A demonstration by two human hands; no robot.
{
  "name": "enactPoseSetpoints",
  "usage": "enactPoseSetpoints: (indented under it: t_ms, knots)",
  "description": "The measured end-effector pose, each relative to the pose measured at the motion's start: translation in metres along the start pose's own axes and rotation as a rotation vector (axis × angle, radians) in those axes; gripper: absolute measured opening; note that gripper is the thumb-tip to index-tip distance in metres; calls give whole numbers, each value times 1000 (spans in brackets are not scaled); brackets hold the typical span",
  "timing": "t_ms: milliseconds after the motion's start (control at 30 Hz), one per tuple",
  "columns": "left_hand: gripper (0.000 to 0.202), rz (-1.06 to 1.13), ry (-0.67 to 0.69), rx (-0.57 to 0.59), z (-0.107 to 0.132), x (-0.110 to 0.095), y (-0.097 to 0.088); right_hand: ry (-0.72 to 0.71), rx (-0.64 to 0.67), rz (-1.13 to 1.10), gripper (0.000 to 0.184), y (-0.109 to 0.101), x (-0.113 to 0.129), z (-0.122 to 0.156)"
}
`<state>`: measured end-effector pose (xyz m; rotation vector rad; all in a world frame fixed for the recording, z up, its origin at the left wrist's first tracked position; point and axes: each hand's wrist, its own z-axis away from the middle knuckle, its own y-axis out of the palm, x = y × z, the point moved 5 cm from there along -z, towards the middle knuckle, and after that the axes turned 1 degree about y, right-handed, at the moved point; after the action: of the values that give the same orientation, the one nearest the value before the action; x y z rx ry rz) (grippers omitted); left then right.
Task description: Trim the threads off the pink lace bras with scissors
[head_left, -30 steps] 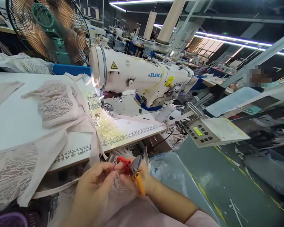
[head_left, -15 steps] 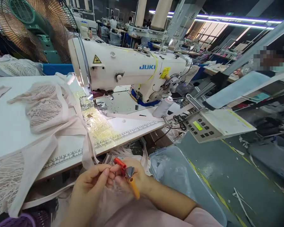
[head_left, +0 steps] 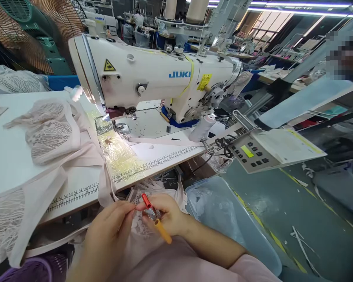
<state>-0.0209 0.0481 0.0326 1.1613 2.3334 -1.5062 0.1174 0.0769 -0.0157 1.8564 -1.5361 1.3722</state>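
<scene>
Trimming judged in hand: red-orange metal snips point(head_left: 153, 217) clamped in right hand point(head_left: 172, 217), pale pink lace fabric point(head_left: 139, 230) pinched by left hand point(head_left: 108, 235); precise blade placement called for.

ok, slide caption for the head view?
Right hand holds snips at lace pinched by left hand before sewing machine.

red-orange snips point(head_left: 153, 215) over pink lace point(head_left: 139, 230)

My snips point(head_left: 153, 216) have shiny metal blades with glossy plastic handles; the lace cloth point(head_left: 48, 131) is matt and rough, the worktop point(head_left: 6, 156) smooth.
</scene>
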Motion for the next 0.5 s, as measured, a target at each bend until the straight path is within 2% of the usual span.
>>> enactPoseSetpoints:
  t_ms: [100,233,367,500]
  knots:
    - [27,-232,117,34,-3,-7,1,79,42,38,23,0,-2,0]
    - [25,-468,188,103,1,-10,9,123,54,47,25,1,-2,0]
    - [13,-498,148,127,5,-9,16,130,44,62,20,2,-1,1]
    - [15,-523,89,122,6,-10,19,108,38,103,18,3,3,1]
